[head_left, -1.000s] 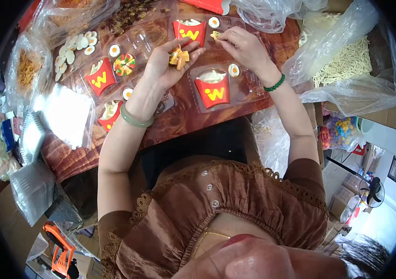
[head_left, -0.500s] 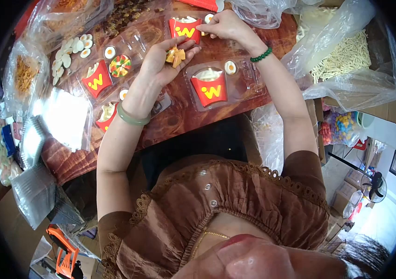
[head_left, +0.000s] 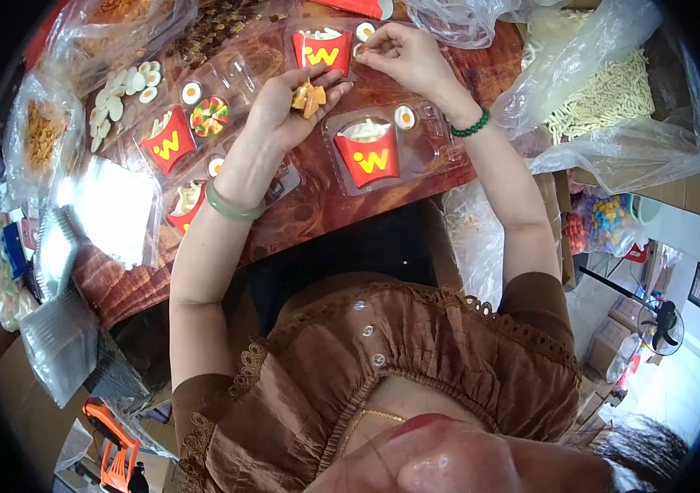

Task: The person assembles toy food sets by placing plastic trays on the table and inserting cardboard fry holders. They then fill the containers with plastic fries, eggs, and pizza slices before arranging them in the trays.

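My left hand (head_left: 280, 111) is palm up, cupped under several small orange-yellow pieces (head_left: 308, 99) resting on its fingers. Above it my right hand (head_left: 412, 64) has thumb and forefinger pinched over a clear tray; a small thing shows at the fingertips, too small to name. Beside those fingertips lie a toy fried egg half (head_left: 366, 31) and a red fries box (head_left: 322, 51) with a yellow W, partly covered by my left fingers. Nearer me, another clear tray (head_left: 440, 156) holds a red fries box (head_left: 366, 154) and an egg half (head_left: 404, 117).
At left, more trays hold fries boxes (head_left: 168, 141), an egg and a round colourful pizza-like piece (head_left: 209, 117). Loose egg pieces (head_left: 117, 94) lie beyond. A bag of pale fries (head_left: 609, 99) stands at right, and bags of orange pieces (head_left: 44, 131) at far left.
My right hand has shifted slightly to the right and down, away from the fries box at the top. My left hand stays almost still with the orange-yellow pieces.
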Motion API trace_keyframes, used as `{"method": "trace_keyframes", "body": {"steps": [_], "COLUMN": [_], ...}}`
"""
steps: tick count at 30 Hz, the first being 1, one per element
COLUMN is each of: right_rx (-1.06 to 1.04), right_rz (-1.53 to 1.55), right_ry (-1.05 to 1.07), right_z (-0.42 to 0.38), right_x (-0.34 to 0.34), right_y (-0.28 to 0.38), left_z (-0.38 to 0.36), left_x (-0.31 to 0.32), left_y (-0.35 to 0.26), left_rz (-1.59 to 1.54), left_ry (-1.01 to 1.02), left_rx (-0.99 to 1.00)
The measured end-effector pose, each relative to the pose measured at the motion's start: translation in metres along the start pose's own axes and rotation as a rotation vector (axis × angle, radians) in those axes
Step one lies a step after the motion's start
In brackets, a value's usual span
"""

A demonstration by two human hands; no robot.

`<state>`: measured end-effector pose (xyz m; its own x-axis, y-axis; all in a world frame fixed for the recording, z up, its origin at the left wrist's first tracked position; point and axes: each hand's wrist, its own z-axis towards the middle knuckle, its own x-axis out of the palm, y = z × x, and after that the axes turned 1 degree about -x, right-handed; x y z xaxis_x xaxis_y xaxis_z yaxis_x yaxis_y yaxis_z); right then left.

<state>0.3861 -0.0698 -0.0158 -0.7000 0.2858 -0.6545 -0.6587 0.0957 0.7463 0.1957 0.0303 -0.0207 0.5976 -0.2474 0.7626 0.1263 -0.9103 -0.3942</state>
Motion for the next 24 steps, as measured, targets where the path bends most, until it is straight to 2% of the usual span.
{"method": "trace_keyframes", "body": {"steps": [2, 3, 7, 9, 16, 18, 22, 24], "right_rx": [0.162, 0.167, 0.092, 0.048, -0.119, -0.051, -0.047, 0.074], "right_rz": [-0.002, -0.002, -0.134, -0.075, -0.268, -0.329, -0.274, -0.391], "right_ry": [-0.113, -0.117, -0.103, -0.215, -0.279, -0.286, -0.253, -0.240], "right_z": [-0.006, -0.008, -0.015, -0.019, -0.013, -0.015, -0.014, -0.009], "right_x": [0.002, 0.004, 0.013, 0.014, 0.016, 0.017, 0.019, 0.018], "right_y": [0.003, 0.003, 0.001, 0.002, -0.011, -0.005, -0.006, -0.001], "left_z": [0.000, 0.001, 0.003, 0.001, 0.000, -0.001, 0.000, 0.002], "left_x": [0.001, 0.001, 0.002, 0.001, 0.006, 0.007, 0.004, 0.002], "left_y": [0.001, 0.002, 0.003, 0.002, 0.003, 0.003, 0.003, 0.004], "left_rz": [-0.004, -0.002, 0.020, 0.016, 0.024, 0.026, 0.008, 0.002], "left_ry": [-0.009, -0.007, -0.015, -0.023, -0.047, -0.054, -0.040, -0.033], "left_rx": [-0.005, -0.010, -0.002, -0.002, -0.004, -0.001, -0.006, -0.005]}}
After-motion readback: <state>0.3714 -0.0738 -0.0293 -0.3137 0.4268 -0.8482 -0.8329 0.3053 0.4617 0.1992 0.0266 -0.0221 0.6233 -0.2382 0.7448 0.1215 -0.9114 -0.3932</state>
